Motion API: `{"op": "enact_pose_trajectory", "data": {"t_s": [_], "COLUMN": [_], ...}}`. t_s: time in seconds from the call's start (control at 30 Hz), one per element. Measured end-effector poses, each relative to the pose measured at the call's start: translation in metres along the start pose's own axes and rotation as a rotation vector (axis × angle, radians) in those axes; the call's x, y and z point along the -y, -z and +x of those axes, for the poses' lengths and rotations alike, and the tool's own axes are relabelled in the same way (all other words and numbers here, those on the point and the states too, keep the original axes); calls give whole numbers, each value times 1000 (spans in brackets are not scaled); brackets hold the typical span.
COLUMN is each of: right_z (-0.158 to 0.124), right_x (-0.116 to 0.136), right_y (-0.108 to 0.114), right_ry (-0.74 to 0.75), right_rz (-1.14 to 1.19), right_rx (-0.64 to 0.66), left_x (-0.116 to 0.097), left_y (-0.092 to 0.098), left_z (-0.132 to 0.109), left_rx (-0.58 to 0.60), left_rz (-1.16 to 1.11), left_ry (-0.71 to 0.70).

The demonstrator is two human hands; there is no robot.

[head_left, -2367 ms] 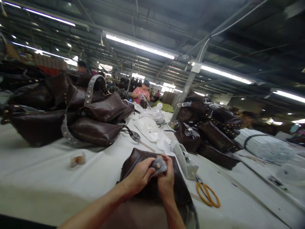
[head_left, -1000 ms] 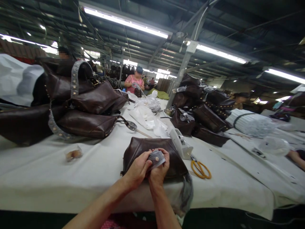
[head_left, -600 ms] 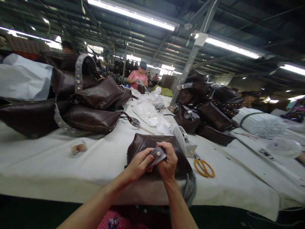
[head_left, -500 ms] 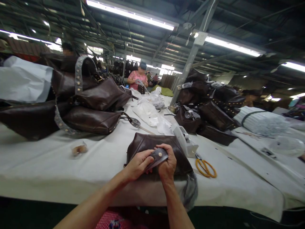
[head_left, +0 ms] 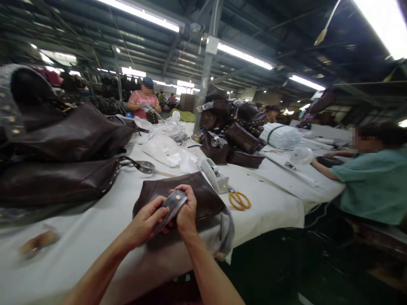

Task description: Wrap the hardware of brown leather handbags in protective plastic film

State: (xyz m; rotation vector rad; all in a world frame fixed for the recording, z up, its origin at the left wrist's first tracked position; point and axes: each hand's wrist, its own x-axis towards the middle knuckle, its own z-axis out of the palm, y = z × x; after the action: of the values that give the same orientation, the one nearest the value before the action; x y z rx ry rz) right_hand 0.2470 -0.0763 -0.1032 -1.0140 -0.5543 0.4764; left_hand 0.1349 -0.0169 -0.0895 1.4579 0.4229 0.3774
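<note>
Studded strap (head_left: 173, 204) being pinched, kinda hard to see
It's clamped between the left hand's (head_left: 145, 221) thumb and fingers, and its far end is gripped by the right hand's (head_left: 187, 210) curled fingers, some fingertips hidden behind it. A brown bag (head_left: 202, 190) is partly covered by the fingers; contact can't be told. Well left of them, a small packet (head_left: 38, 242) is badly blurred.
</note>
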Motion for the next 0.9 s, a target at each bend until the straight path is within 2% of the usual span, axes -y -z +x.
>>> {"op": "enact_pose_trajectory", "data": {"t_s": [0.13, 0.33, 0.6, 0.7, 0.8, 0.87, 0.9], "right_z": [3, -4, -14, -11, -6, -3, -3], "right_x": [8, 19, 14, 20, 38, 50, 54], "right_y": [9, 23, 34, 41, 67, 101, 123], "right_ry": [6, 41, 20, 21, 111, 159, 148], "right_rz": [-146, -75, -156, -215, -410, -555, -623], "right_rx": [102, 192, 269, 337, 487, 539, 495], "left_x": [-2, -5, -1, 3, 8, 10, 10], "left_y": [4, 1, -3, -8, -11, -13, -13], "left_z": [1, -3, -14, -11, -7, -5, -4], "left_rx": [47, 172, 214, 202, 181, 166, 159], "left_rz": [-47, -43, -19, 20, 30, 28, 23], "left_ry": [96, 129, 194, 188, 186, 175, 160]}}
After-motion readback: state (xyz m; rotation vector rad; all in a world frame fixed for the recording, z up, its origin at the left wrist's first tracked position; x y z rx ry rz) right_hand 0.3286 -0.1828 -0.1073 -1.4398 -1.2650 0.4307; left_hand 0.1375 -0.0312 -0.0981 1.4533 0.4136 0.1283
